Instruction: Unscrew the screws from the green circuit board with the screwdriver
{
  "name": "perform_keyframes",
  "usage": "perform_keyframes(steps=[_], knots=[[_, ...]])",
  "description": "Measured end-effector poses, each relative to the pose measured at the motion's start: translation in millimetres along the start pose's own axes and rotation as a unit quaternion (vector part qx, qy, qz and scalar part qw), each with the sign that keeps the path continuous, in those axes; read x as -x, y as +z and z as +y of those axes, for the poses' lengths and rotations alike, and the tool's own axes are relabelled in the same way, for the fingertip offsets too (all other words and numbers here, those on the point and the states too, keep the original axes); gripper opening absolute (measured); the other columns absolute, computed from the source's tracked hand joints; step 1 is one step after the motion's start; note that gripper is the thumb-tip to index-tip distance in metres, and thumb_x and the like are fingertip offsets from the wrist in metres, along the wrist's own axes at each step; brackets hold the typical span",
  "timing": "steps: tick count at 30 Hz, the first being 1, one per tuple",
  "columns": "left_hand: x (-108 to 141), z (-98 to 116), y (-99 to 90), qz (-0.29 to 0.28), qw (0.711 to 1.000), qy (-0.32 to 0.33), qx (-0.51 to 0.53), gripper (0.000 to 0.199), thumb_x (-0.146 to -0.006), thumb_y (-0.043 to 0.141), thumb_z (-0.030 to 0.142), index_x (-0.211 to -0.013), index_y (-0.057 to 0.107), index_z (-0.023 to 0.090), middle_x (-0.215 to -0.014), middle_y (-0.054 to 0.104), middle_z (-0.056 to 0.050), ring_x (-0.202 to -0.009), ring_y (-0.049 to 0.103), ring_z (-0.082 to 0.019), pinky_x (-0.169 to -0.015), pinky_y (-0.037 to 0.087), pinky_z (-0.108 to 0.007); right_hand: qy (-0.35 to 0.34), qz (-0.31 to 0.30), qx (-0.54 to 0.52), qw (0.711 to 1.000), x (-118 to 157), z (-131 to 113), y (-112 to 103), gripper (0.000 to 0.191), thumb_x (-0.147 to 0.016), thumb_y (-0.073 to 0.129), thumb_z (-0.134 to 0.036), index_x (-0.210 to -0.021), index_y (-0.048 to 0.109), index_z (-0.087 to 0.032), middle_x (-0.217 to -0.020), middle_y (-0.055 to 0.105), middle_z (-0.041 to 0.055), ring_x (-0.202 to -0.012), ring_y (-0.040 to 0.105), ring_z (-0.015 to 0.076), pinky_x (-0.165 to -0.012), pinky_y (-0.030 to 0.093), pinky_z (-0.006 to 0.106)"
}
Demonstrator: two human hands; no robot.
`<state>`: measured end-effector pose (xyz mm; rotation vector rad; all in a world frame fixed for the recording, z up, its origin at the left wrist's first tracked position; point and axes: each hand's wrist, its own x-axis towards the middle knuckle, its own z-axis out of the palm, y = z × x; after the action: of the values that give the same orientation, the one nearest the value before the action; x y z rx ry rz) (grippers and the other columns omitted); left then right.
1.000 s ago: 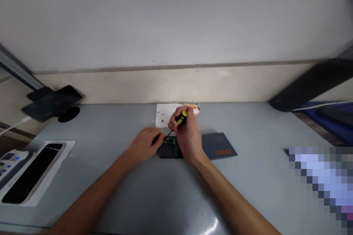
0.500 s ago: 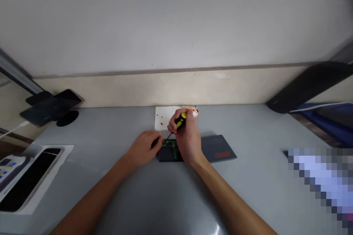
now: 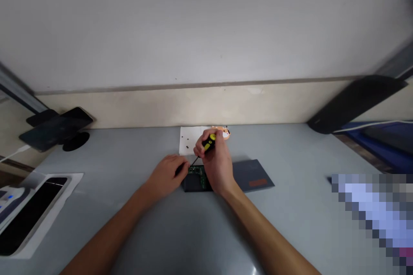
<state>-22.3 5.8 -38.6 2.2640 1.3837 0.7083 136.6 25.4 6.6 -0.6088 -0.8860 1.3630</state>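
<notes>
Opened device (image 3: 192, 184), circuit board (image 3: 203, 180) bared mid-worktop (image 3: 138, 137), looks only part-worked: small dark pieces (image 3: 187, 147) lie on white paper (image 3: 184, 150) beyond, the right hand (image 3: 217, 165) grips a screwdriver (image 3: 209, 142) angled down at it, and the left hand (image 3: 166, 174) curls at its left edge, hold unclear.

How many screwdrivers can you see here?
1: the yellow-and-black screwdriver, held in the right grip and slanting down toward the green circuit board. Any others behind the right grip would be hidden.
</notes>
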Motion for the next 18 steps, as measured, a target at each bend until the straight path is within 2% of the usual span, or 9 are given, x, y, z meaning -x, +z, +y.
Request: perform_keyframes(steps=[6,13,18], knots=[[-0.1,-0.5,-0.7,-0.001,1.000,0.001,0.001,0.025,-0.103,0.045,0.028,-0.093,0.066,0.020,-0.092,0.072,-0.004,-0.089,0.066,-0.021,-0.088,0.049,-0.037,0.002,-0.001,-0.012,1.000,-0.5,-0.4,-0.3,0.039,-0.099,0.049,-0.061,-0.086,0.054,-0.025,-0.064,0.044,-0.0029,-0.058,0.039,0.0135,-0.056,0.031,0.030],[0.9,-0.4,-0.4,0.000,1.000,-0.001,0.001,0.024,-0.103,0.045,0.028,-0.095,0.066,0.020,-0.092,0.072,-0.004,-0.089,0.065,-0.021,-0.088,0.049,-0.037,-0.007,0.009,0.019,1.000,-0.9,-0.8,-1.2,0.041,-0.099,0.047,-0.063,-0.086,0.054,-0.025,-0.064,0.044,-0.0026,-0.059,0.038,0.0138,-0.058,0.033,0.030],[0.5,2.3,-0.8,0.002,1.000,-0.005,0.004,0.024,-0.103,0.046,0.028,-0.094,0.067,0.020,-0.092,0.072,-0.005,-0.090,0.066,-0.021,-0.089,0.049,-0.037,0.003,-0.001,-0.005,1.000,-0.4,0.5,0.5,0.039,-0.099,0.048,-0.062,-0.086,0.054,-0.025,-0.065,0.044,-0.0031,-0.058,0.038,0.0134,-0.059,0.034,0.031]])
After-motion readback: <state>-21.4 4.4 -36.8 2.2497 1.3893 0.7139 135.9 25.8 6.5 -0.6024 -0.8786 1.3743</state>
